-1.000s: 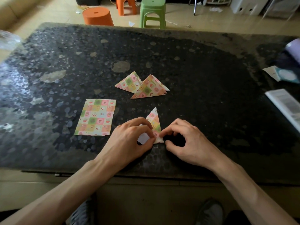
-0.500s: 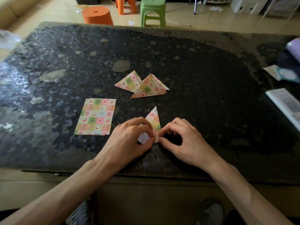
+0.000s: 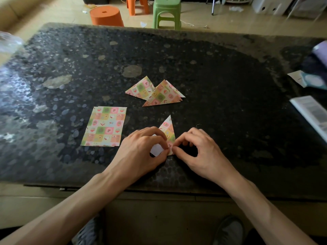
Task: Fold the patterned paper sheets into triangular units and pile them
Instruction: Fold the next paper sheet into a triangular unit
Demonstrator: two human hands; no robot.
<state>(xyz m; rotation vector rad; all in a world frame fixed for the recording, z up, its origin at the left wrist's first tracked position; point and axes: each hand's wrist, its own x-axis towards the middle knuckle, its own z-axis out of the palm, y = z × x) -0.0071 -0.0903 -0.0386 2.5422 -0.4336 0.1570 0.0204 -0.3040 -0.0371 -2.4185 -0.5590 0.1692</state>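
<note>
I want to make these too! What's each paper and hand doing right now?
Half-made triangle: partly folded, white side showing.
Left hand: pinches that triangle.
Right hand: pinches it too.
Flat sheets: unfolded, stacked.
Finished triangles: folded, overlapping.

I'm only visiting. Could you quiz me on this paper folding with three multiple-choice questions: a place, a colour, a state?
1. The stack of flat patterned sheets lies: A) on a stool; B) left of the left hand; C) on the floor.
2. The round stool beyond the table is: A) orange; B) blue; C) white.
3. The paper pinched by left hand and right hand is: A) flat; B) crumpled; C) folded to a point.
Answers: 1 B, the stack sits on the table just outside that hand; 2 A, its whole body is orange; 3 C, a pointed tip shows past the hands.
</note>
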